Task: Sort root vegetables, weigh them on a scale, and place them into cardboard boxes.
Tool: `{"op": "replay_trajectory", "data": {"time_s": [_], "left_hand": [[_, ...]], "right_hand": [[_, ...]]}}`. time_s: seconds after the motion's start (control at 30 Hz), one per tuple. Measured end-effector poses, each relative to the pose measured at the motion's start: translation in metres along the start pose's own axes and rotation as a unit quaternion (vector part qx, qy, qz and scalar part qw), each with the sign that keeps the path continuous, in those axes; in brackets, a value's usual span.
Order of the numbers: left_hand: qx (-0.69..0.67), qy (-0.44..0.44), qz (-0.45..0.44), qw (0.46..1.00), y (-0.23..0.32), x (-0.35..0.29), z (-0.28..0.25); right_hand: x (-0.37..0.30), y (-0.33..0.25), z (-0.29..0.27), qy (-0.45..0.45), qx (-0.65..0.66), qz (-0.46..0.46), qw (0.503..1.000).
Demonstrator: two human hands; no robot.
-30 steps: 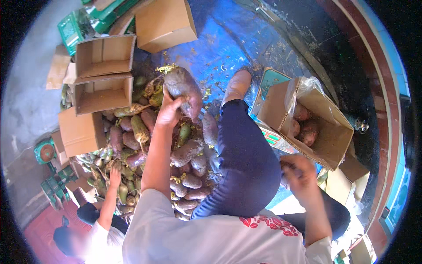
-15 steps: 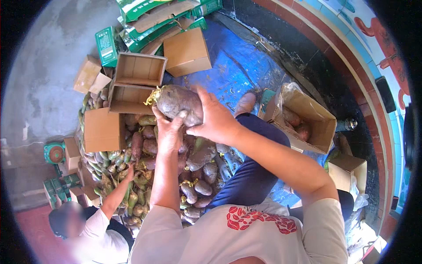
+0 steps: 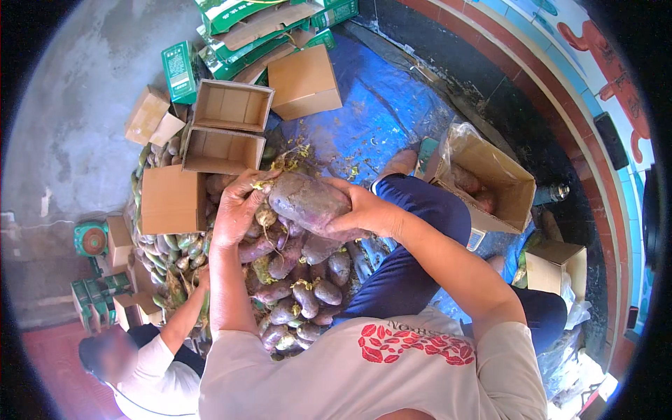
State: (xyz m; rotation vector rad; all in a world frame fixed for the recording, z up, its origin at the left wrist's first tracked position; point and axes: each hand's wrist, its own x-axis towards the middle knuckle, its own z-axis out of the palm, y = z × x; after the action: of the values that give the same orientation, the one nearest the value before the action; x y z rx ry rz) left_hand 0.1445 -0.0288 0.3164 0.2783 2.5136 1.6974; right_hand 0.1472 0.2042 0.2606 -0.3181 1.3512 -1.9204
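Observation:
A large purple radish (image 3: pixel 308 201) is held up above the heap, lying nearly level. My right hand (image 3: pixel 367 210) is wrapped round its right end. At its left, sprouting end, my left hand (image 3: pixel 236 210) pinches the yellow sprouts (image 3: pixel 264 185) with thumb and fingers. Loose yellow-green sprout bits (image 3: pixel 290 158) show just beyond the left hand. Below my hands lies a heap of purple radishes (image 3: pixel 283 311), some with pale shoots.
An open carton (image 3: pixel 514 185) with a plastic liner and radishes stands right of my leg. Empty cartons (image 3: pixel 227 150) and a closed carton (image 3: pixel 304 80) are ahead, by green boxes (image 3: pixel 180 73). Another person (image 3: pixel 157 364) reaches into the heap at left. A blue tarp (image 3: pixel 378 91) covers the floor.
The radish has come lower and slightly right, and turned more level. My left hand has shifted from under it to its sprouting end. Sprout bits now show beyond the hand.

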Motion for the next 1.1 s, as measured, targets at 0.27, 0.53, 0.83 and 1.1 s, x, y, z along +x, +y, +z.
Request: {"op": "replay_trajectory", "data": {"time_s": [0.27, 0.53, 0.83, 1.1], "left_hand": [[0.128, -0.059, 0.027, 0.99, 0.028, 0.014, -0.009], [0.134, -0.047, -0.027, 0.989, 0.033, 0.027, 0.012], [-0.249, 0.017, -0.192, 0.949, 0.006, 0.044, 0.012], [-0.077, -0.058, -0.107, 0.99, 0.031, 0.037, 0.01]], "right_hand": [[-0.004, -0.006, -0.008, 0.017, 0.025, -0.024, 0.999], [-0.008, -0.005, -0.015, 0.061, -0.093, -0.049, 0.993], [-0.011, -0.008, -0.021, 0.094, -0.059, -0.093, 0.989], [-0.018, -0.016, -0.022, 0.086, -0.024, -0.089, 0.992]]}}
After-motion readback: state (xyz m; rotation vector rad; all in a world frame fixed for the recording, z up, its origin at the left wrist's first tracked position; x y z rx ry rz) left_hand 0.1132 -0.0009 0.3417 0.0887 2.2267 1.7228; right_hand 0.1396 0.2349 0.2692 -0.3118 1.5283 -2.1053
